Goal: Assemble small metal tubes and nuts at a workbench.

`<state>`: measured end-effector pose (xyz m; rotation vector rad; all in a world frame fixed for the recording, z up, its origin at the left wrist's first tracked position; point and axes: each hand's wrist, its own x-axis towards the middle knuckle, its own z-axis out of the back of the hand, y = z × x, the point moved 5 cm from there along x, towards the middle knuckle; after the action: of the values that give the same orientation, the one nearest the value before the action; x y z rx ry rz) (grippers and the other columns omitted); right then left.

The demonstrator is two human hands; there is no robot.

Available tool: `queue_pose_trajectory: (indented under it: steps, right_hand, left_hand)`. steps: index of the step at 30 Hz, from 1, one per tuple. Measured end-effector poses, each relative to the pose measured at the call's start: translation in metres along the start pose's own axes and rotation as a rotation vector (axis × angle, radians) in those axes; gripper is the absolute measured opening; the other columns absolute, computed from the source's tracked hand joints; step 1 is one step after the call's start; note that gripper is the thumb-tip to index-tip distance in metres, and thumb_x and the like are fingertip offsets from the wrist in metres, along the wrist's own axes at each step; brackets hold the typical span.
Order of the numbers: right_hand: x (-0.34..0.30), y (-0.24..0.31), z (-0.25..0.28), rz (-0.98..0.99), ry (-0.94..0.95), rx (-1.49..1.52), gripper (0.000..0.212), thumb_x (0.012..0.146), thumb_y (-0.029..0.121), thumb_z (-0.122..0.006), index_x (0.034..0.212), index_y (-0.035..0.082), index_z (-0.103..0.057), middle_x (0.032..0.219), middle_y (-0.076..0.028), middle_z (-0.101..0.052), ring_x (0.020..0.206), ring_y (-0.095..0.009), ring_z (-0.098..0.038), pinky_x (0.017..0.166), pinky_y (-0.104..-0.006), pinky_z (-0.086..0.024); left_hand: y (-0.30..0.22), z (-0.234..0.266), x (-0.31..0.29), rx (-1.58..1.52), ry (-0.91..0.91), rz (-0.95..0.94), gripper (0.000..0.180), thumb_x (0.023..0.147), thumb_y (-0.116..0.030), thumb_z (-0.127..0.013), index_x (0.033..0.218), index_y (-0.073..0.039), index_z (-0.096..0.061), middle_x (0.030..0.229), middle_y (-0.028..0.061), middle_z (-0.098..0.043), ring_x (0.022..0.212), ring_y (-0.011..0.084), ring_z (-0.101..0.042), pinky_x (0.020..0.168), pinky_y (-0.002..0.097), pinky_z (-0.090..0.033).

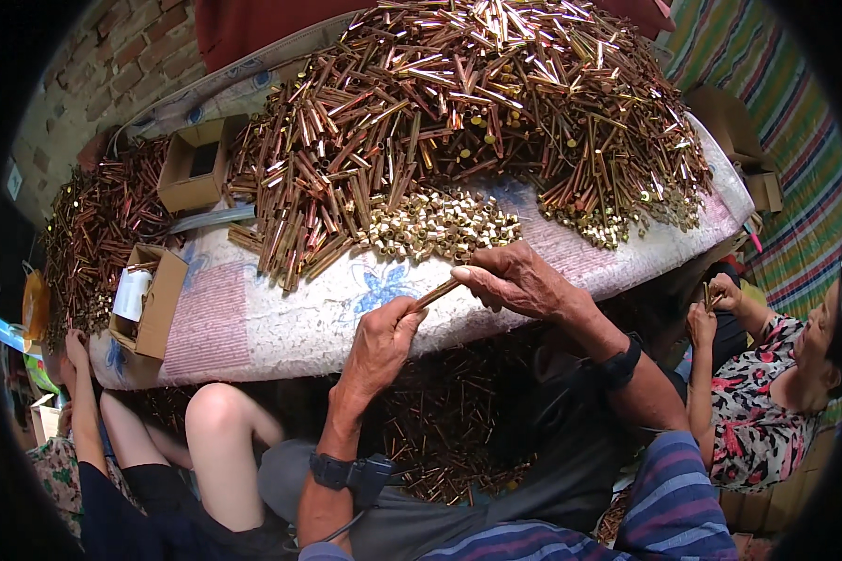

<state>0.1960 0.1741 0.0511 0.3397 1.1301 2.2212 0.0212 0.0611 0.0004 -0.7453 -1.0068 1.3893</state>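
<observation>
Over the near edge of the table, both of my hands meet on one slim copper-coloured metal tube (437, 294). My left hand (381, 341) grips its lower left end between thumb and fingers. At the upper right end, my right hand (522, 280) is closed with the thumb and fingers pinched on the tube; that tip is partly hidden by the fingers. Just beyond my hands lies a patch of small pale-gold caps (440, 222). Behind these rises a large heap of copper-coloured tubes (477, 84).
Small cardboard boxes (164, 309) stand on the cloth-covered table (299, 327) at left, beside another tube pile (112, 201). More tubes (449, 421) lie below the table edge. A co-worker (767, 393) handles a small piece at right; another person's bare knees (220, 421) are close at left.
</observation>
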Motion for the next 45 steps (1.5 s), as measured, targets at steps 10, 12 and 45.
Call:
queue_pose_trajectory:
  steps: [10, 12, 45]
  right_hand:
    - [-0.005, 0.016, -0.01, 0.587, -0.241, -0.653, 0.033, 0.103, 0.031, -0.057, 0.088, 0.002, -0.061, 0.062, -0.013, -0.056, 0.057, -0.028, -0.06, 0.052, -0.041, -0.044]
    - [-0.005, 0.012, -0.001, 0.102, -0.013, -0.122, 0.03, 0.103, 0.029, -0.056, 0.089, 0.002, -0.061, 0.062, -0.014, -0.055, 0.056, -0.03, -0.059, 0.052, -0.042, -0.044]
    - [-0.006, -0.002, 0.006, 0.205, -0.073, -0.187, 0.031, 0.09, 0.003, -0.063, 0.121, 0.005, -0.063, 0.055, -0.008, -0.053, 0.044, -0.021, -0.051, 0.042, -0.0358, -0.041]
  left_hand:
    - [0.0, 0.0, 0.0, 0.04, 0.01, 0.009, 0.017, 0.098, -0.013, -0.059, 0.1, 0.002, -0.065, 0.071, 0.0078, -0.056, 0.066, 0.0152, -0.051, 0.062, 0.0325, -0.044]
    - [0.001, -0.003, 0.001, 0.022, 0.022, 0.019, 0.016, 0.098, -0.013, -0.059, 0.099, 0.002, -0.065, 0.072, 0.0073, -0.056, 0.067, 0.0149, -0.051, 0.063, 0.0324, -0.044]
    - [0.004, -0.005, -0.001, -0.143, 0.119, 0.06, 0.026, 0.097, -0.02, -0.067, 0.113, 0.0, -0.07, 0.083, 0.0027, -0.069, 0.075, 0.0089, -0.06, 0.068, 0.027, -0.05]
